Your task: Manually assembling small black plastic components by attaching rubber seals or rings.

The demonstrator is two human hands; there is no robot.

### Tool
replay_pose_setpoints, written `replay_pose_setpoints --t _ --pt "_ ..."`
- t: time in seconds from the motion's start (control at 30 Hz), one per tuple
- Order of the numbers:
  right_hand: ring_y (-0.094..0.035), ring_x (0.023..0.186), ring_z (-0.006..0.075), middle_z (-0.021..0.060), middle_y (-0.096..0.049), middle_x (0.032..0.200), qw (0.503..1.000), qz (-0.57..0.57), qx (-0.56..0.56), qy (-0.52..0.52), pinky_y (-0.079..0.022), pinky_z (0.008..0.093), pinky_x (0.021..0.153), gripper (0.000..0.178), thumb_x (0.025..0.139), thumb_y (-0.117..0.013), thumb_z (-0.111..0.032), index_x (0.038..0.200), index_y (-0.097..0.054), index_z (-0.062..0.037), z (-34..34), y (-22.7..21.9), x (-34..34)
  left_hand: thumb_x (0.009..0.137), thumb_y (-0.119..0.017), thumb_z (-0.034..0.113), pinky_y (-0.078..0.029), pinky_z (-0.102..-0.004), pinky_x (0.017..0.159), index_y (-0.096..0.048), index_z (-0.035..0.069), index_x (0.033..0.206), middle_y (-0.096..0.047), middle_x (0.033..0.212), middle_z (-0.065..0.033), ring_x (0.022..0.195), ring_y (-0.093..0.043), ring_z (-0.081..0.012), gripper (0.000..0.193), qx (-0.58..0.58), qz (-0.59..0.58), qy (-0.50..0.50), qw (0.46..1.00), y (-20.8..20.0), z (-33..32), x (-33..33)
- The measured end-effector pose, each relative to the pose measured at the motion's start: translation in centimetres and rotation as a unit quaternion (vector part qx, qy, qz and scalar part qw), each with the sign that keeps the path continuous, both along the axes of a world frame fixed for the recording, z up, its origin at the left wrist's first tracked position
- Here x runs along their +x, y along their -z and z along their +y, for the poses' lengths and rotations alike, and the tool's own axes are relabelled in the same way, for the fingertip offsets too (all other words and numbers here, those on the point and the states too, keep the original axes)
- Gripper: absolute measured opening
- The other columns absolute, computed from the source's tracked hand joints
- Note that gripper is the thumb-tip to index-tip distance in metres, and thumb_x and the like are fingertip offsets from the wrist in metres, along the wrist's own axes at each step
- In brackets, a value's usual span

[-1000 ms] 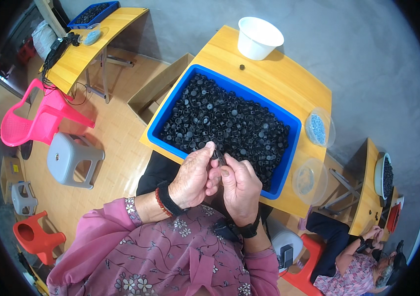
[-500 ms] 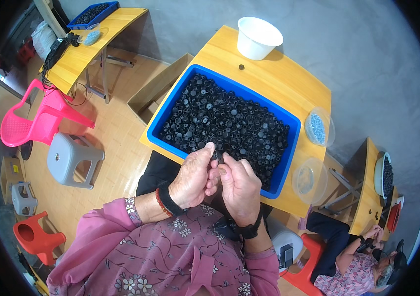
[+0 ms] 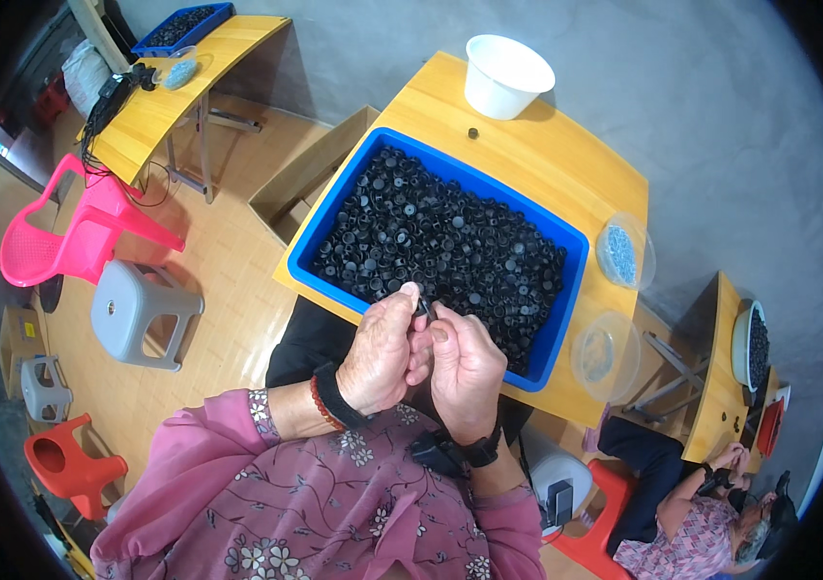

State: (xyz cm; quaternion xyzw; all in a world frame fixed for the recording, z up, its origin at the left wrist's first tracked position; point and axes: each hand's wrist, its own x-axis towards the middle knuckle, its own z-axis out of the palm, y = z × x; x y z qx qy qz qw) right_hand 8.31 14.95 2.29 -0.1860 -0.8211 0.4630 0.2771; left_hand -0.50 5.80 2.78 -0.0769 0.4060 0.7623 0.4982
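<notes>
Both hands meet over the near edge of a blue tray (image 3: 439,145) heaped with small round black plastic caps (image 3: 450,237). My left hand (image 3: 384,348) is closed, thumb up, gripping a small black plastic part (image 3: 422,306) that shows only in part between the fingertips. From the other side my right hand (image 3: 467,362) pinches at the same part, its thumb and bent forefinger pressed together. Fingers cover most of the piece, so its full shape is hidden. A single black cap (image 3: 472,132) sits on the table beyond the tray.
A white tub (image 3: 508,77) stands at the table's (image 3: 576,159) far end. Along its right side are a clear bowl of small light-blue pieces (image 3: 621,253) and another clear container (image 3: 605,356). A grey stool (image 3: 146,314) and pink chair (image 3: 92,227) stand left; a co-worker (image 3: 687,517) sits lower right.
My right hand has shifted slightly left, closer to my left hand. Both hands keep their closed grip over the tray's near edge.
</notes>
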Motion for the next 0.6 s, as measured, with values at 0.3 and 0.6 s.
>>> replay_pose_setpoints --t 0.3,0.6 --pt "-0.069 0.072 0.0292 0.0164 -0.067 0.086 0.999 0.023 0.032 0.020 -0.054 0.0349 0.063 0.016 0.098 -0.061 -0.008 0.107 -0.066 0.0051 -0.3 1.1 -0.7 0.103 -0.050 0.048 -0.029 -0.0220 0.040 -0.049 0.014 0.082 -0.041 0.062 0.0047 0.047 -0.033 -0.0057 0.040 0.017 0.023 -0.034 0.999 0.5 0.1 0.3" --pt "-0.068 0.070 0.0302 0.0165 -0.066 0.087 1.000 0.019 -0.009 0.018 -0.054 0.0358 0.060 0.017 0.097 -0.064 -0.009 0.106 -0.066 0.0040 -0.2 0.5 -0.7 0.104 -0.050 0.044 -0.031 -0.0234 0.041 -0.050 0.014 0.080 -0.042 0.062 0.0044 0.047 -0.034 -0.0065 0.038 0.003 0.025 -0.051 0.998 0.4 0.3 0.3"
